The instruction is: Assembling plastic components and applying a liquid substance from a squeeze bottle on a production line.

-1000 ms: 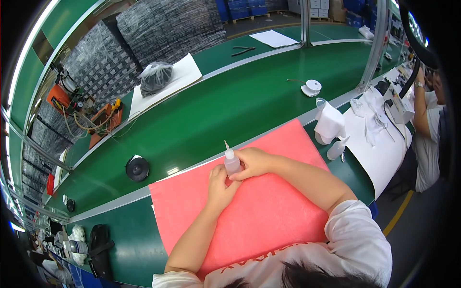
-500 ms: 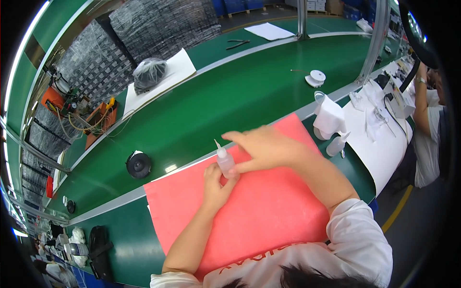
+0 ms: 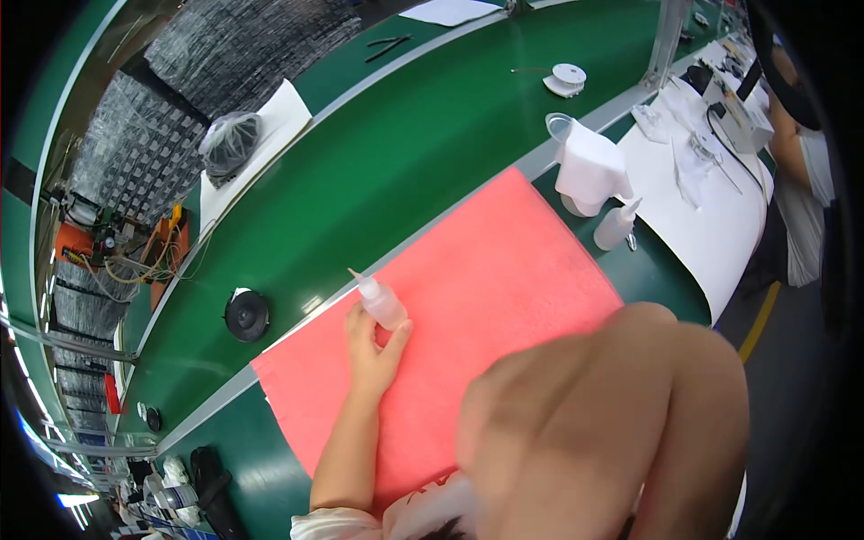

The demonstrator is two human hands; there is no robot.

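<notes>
My left hand (image 3: 372,360) is closed around the lower part of a small translucent squeeze bottle (image 3: 385,308) with a thin pointed nozzle. The bottle tilts to the left over the far edge of a pink sheet (image 3: 481,270). My right hand (image 3: 576,423) is raised close to the camera, large and blurred, covering the sheet's near right part. Its fingers cannot be made out, nor whether they hold anything. A second squeeze bottle (image 3: 614,229) with a pointed nozzle stands right of the sheet, beside a container draped with a white cloth (image 3: 591,162).
Past a metal rail runs a green belt (image 3: 423,171) carrying a black round part (image 3: 247,315) and a white spool (image 3: 567,79). A bagged bundle (image 3: 230,144) lies on white board beyond it. At right, white paper (image 3: 661,171) holds tools; a co-worker's arm (image 3: 789,135) shows there.
My right hand has left the bottle and risen toward the camera. My left hand keeps hold of the bottle. The view has shifted and turned somewhat.
</notes>
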